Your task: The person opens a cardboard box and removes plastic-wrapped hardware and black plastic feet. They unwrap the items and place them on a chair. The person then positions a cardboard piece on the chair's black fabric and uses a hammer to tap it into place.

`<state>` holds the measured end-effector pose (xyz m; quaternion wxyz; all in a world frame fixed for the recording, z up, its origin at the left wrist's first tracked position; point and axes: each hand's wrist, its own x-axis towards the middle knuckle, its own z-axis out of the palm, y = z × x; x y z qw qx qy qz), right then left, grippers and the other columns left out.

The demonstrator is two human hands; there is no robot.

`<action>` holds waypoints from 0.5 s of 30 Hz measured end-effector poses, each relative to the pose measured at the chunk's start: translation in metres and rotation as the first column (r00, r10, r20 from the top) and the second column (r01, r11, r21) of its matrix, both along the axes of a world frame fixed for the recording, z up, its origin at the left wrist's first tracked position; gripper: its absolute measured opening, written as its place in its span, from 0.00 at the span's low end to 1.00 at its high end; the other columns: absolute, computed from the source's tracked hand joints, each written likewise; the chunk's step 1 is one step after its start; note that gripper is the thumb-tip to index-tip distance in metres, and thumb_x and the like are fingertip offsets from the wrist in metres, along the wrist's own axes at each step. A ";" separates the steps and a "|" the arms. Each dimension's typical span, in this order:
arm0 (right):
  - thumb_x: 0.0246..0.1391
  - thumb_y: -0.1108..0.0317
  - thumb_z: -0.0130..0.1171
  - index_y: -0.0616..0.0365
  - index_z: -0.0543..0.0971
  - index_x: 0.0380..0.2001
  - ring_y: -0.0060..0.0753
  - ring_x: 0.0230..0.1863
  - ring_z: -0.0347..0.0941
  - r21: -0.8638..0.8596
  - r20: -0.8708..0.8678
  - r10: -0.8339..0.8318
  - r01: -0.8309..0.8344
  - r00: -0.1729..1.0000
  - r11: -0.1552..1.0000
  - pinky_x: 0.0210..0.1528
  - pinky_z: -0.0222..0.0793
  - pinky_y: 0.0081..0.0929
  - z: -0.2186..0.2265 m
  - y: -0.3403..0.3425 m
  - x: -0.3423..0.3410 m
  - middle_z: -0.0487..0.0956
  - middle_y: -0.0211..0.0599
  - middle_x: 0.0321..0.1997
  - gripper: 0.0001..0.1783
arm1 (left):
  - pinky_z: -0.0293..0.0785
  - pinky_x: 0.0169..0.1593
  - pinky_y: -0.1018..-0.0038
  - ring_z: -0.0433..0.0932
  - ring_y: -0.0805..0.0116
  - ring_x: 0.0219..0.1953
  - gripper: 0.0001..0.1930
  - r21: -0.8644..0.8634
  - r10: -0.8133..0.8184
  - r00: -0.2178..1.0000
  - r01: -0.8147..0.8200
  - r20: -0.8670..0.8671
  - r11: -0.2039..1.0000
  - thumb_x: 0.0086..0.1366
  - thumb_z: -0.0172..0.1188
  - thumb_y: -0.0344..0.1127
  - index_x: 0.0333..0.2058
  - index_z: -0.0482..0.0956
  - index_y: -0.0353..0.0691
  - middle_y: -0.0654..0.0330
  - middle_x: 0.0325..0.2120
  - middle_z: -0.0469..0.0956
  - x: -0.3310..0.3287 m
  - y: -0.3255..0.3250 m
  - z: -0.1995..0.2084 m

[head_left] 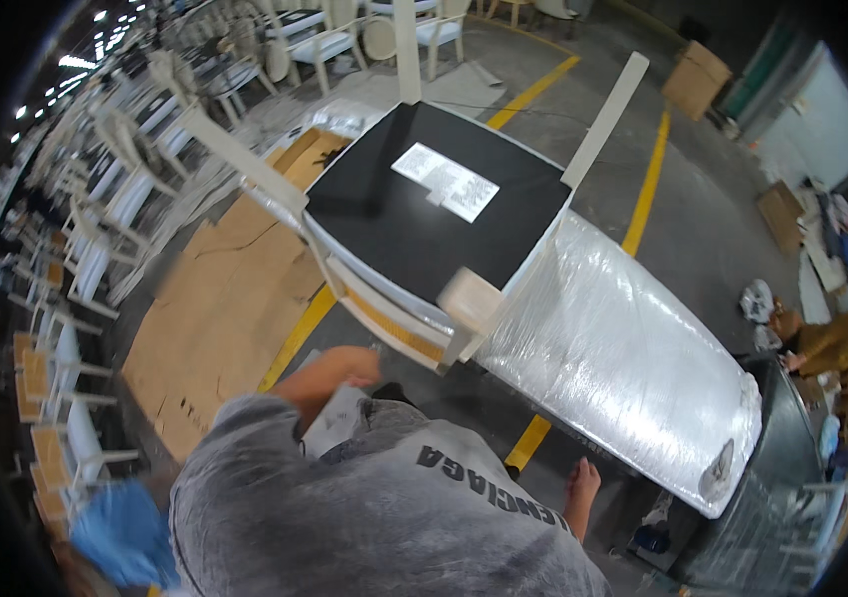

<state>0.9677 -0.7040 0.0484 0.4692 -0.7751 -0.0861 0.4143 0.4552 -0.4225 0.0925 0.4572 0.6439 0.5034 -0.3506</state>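
Observation:
An upside-down chair [364,229] with a black seat underside lies in front of me, its pale legs pointing up and outward. A white printed label sheet [444,181] lies on the black cloth. My left hand [356,367] is curled closed in front of my body, just below the chair's near edge and apart from it. A white flat-sided thing [336,420] shows beneath it; whether my fingers hold anything is hidden. My right hand [583,480] hangs at my right side, fingers curled, with nothing visible in it, near the plastic-wrapped padded surface [633,348] and not touching it.
Flattened cardboard [220,308] covers the floor on the left, by an open cardboard box [310,154]. Rows of pale chairs [130,189] stand farther left and back. Yellow lines [648,184] cross the grey floor. Another person [827,353] is at the far right, near a dark wrapped block [772,478].

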 end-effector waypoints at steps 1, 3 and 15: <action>0.63 0.58 0.58 0.54 0.73 0.23 0.19 0.10 0.60 0.009 0.038 -0.010 0.009 0.999 1.000 0.12 0.55 0.24 0.018 0.029 -0.023 0.66 0.24 0.13 0.17 | 0.77 0.27 0.68 0.81 0.67 0.24 0.14 -0.001 0.369 0.929 -0.370 0.037 0.929 0.58 0.57 0.44 0.27 0.83 0.38 0.58 0.23 0.82 -0.038 0.019 0.006; 0.61 0.60 0.61 0.55 0.74 0.24 0.18 0.13 0.61 0.142 0.261 0.255 -0.298 0.931 0.944 0.13 0.55 0.22 0.048 0.088 -0.075 0.68 0.25 0.16 0.15 | 0.75 0.26 0.68 0.78 0.67 0.23 0.13 0.210 0.507 0.859 -0.510 0.075 0.834 0.62 0.58 0.44 0.31 0.82 0.40 0.61 0.24 0.81 -0.126 0.062 0.040; 0.53 0.78 0.62 0.58 0.69 0.45 0.31 0.47 0.76 0.612 0.604 0.142 -0.571 0.784 0.548 0.52 0.72 0.29 0.160 0.276 -0.306 0.79 0.42 0.43 0.18 | 0.66 0.58 0.71 0.69 0.70 0.56 0.25 0.138 -0.054 0.134 -0.989 0.989 0.061 0.71 0.56 0.34 0.64 0.62 0.40 0.60 0.55 0.71 -0.223 0.173 0.143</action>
